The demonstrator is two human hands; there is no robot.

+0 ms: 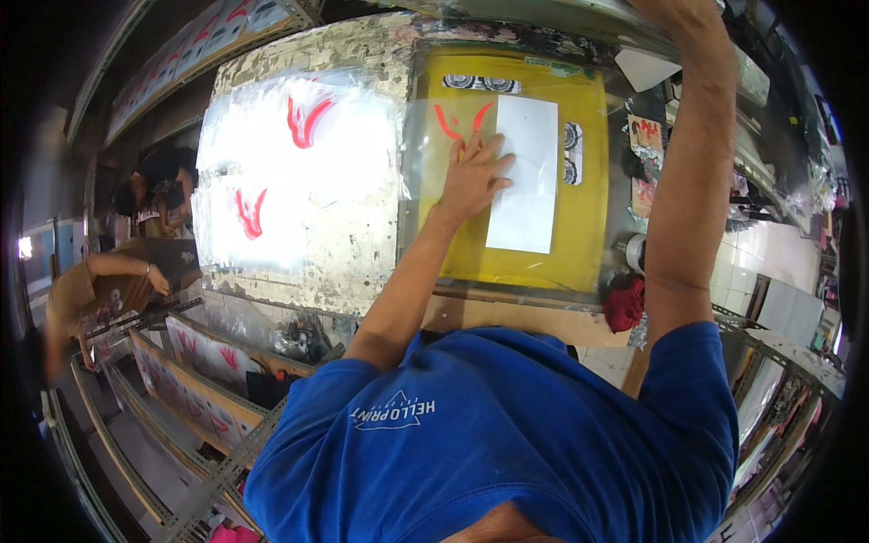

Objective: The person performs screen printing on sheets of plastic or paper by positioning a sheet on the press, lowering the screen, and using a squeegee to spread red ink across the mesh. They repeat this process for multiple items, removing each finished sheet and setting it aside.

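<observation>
My left hand (476,176) rests on a yellow panel (579,244) that looks like a printing screen. Its fingers are spread, their tips just below red curved strokes (480,116) and by the left edge of a white paper sheet (529,176) lying on the panel. Black-and-white patterned strips (482,84) sit along the panel's top and right side. My right arm reaches up past the panel's right side, and my right hand (674,9) is cut off by the top edge, its fingers hidden. Left of the panel lie shiny clear-wrapped white sheets (348,127) with red strokes.
A paint-stained table (353,281) bears the sheets. By the panel's lower right are a dark red cloth (624,303) and a white roll (636,253). Wooden-framed racks (195,389) stand at lower left. Other people (127,271) are at the far left.
</observation>
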